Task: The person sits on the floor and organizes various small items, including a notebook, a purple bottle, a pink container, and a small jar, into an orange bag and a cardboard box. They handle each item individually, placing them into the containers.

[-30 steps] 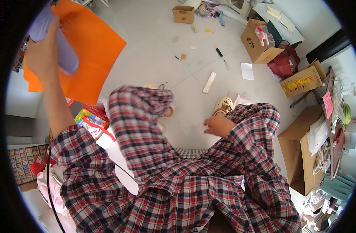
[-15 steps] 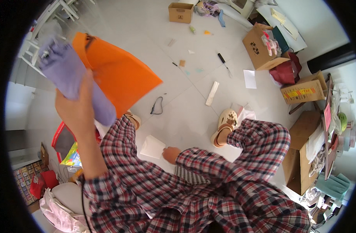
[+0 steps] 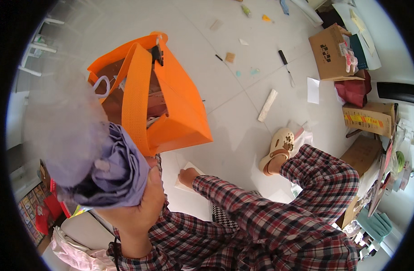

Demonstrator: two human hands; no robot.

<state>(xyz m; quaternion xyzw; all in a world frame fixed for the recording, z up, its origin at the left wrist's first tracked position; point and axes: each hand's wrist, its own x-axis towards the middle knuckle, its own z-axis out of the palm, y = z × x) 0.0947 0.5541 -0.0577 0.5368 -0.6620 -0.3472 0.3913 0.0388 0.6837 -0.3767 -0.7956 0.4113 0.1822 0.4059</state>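
Note:
My left hand (image 3: 141, 203) is closed round a folded lavender umbrella (image 3: 125, 169), raised close to the camera with its bunched fabric folds facing up. A pale, fluffy lilac lump (image 3: 65, 131), blurred, covers the umbrella's left side. Just beyond stands an orange bag (image 3: 184, 108) with its mouth open, a wide strap, a black clip (image 3: 158, 55) and reddish contents inside. Whether the bag touches my left hand is hidden. Lower down, my right hand (image 3: 187, 177) is closed over a white sheet (image 3: 195, 169); what its fingers hold, if anything, does not show.
Small items lie scattered on the tiled floor: a black-handled whisk (image 3: 283, 58), a long pale strip (image 3: 267, 105), white paper (image 3: 313, 90). Cardboard boxes (image 3: 324, 54) line the right side. My beige clog (image 3: 279, 144) stands ahead. A pink cloth (image 3: 76, 248) is at lower left.
My left hand has brought the umbrella down and nearer, tilting it end-on. The orange bag now shows its open mouth. My right hand has moved left over the white sheet; the view has shifted.

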